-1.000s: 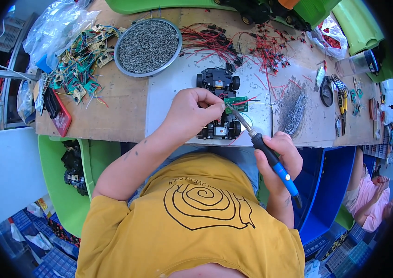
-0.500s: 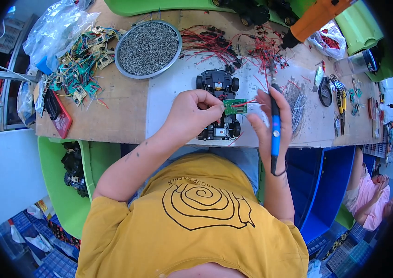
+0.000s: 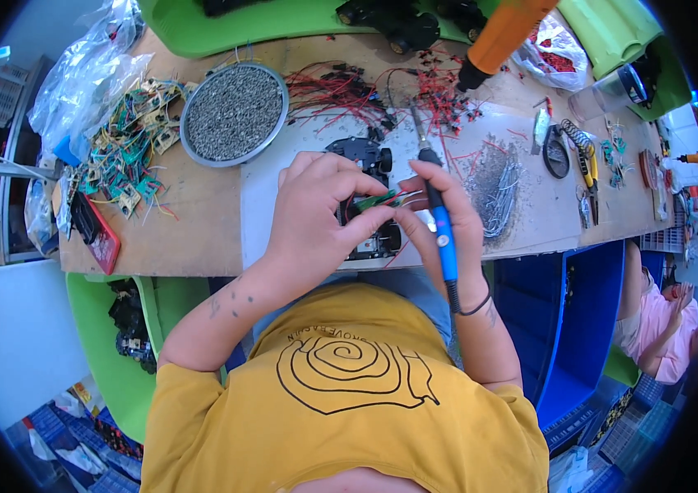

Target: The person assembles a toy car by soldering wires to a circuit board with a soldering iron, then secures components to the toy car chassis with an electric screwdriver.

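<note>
My left hand (image 3: 316,201) pinches a small green circuit board (image 3: 376,200) between thumb and fingers, hiding most of it. A blue soldering iron (image 3: 445,246) rests in my right hand (image 3: 460,218), its tip pointing away from me toward the far side of the table. Thin red and white wires (image 3: 408,197) run from the board to the right hand's fingertips; whether those fingers grip them I cannot tell. Beneath both hands lies a black toy car chassis (image 3: 361,154), partly covered by them.
A round tray of grey metal bits (image 3: 235,115) stands left of the chassis, beside a heap of circuit boards (image 3: 131,152). Red wires (image 3: 341,89) lie beyond. An orange tool (image 3: 497,41) hangs overhead; pliers (image 3: 591,177) lie right. Another person (image 3: 665,324) is at far right.
My hands have come closer together over the chassis. The circuit board has tilted and is now mostly behind my left fingers. The whole view has shifted slightly.
</note>
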Motion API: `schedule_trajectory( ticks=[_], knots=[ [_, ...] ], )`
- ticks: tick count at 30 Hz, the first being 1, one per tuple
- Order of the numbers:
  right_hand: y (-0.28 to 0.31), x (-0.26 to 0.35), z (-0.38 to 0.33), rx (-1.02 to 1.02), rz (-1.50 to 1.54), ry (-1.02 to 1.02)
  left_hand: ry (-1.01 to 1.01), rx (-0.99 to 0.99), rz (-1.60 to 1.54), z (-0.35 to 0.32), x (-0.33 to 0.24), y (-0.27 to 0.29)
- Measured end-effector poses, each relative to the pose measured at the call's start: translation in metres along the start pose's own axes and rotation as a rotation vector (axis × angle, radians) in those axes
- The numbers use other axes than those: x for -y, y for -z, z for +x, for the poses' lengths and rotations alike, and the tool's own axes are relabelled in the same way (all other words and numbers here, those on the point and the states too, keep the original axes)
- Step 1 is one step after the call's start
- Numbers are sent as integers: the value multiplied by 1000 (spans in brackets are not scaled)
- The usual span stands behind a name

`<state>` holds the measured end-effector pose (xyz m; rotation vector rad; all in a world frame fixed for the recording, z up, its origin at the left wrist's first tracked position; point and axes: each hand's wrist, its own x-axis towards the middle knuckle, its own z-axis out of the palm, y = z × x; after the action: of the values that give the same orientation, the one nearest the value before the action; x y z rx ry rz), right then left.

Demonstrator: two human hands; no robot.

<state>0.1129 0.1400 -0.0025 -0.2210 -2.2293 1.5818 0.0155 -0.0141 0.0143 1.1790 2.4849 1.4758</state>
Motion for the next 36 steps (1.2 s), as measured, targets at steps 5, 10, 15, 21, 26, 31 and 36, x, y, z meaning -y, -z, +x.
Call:
schedule_trajectory(
  ticks=[5,10,15,21,26,31,36],
  knots=[
    [3,2,-1,-14,-110,63,-147,21,49,6,1,-3],
    [10,-1,0,139,-29,29,-429,178,97,14,-2,4],
    [9,5,-2,173,147,-102,-370,135,-31,5,9,-1],
    [-2,2,-17,34,309,-128,426,-58,-649,-12,-1,-21],
    [-18,-5,-25,-173,104,152,527,-52,-779,-14,18,-22],
    [-12,8,-31,-59,66,259,494,-105,-671,-19,27,-14],
    [-4,0,-35,-85,102,118,495,1,-675,-23,42,4]
  ],
)
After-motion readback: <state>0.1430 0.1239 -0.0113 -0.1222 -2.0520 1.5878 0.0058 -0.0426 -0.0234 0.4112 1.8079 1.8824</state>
